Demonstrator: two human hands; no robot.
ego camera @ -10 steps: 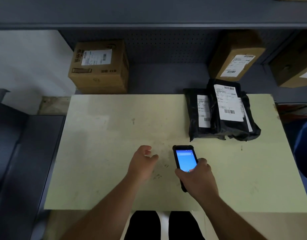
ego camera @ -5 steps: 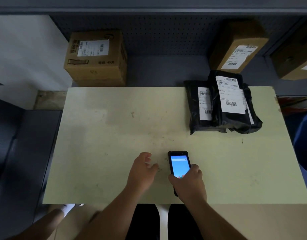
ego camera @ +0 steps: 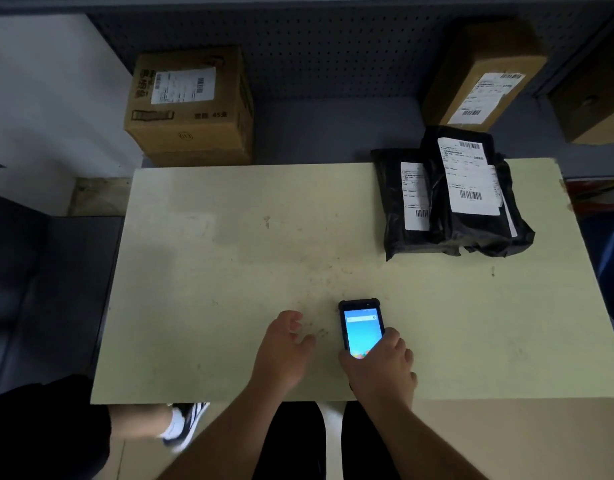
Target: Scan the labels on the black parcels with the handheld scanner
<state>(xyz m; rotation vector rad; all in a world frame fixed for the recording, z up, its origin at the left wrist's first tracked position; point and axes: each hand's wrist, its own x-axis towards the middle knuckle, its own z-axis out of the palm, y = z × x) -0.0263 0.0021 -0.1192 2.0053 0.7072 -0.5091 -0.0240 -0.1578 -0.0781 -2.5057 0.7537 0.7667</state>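
Observation:
Black parcels with white barcode labels lie stacked at the table's far right: a flat one on the left and a thicker one overlapping it on the right. The handheld scanner, black with a lit blue screen, rests near the table's front edge, well short of the parcels. My right hand grips its lower end. Just left of the scanner, my left hand lies on the table with fingers loosely apart, holding nothing.
The pale green table stands before a grey shelf. On the shelf sit a cardboard box at left and other cardboard boxes at right. Another person's leg and sneaker show at lower left.
My right hand has drawn the scanner back toward the front edge. The view tilted down a little, and another person's leg and shoe came into sight at lower left.

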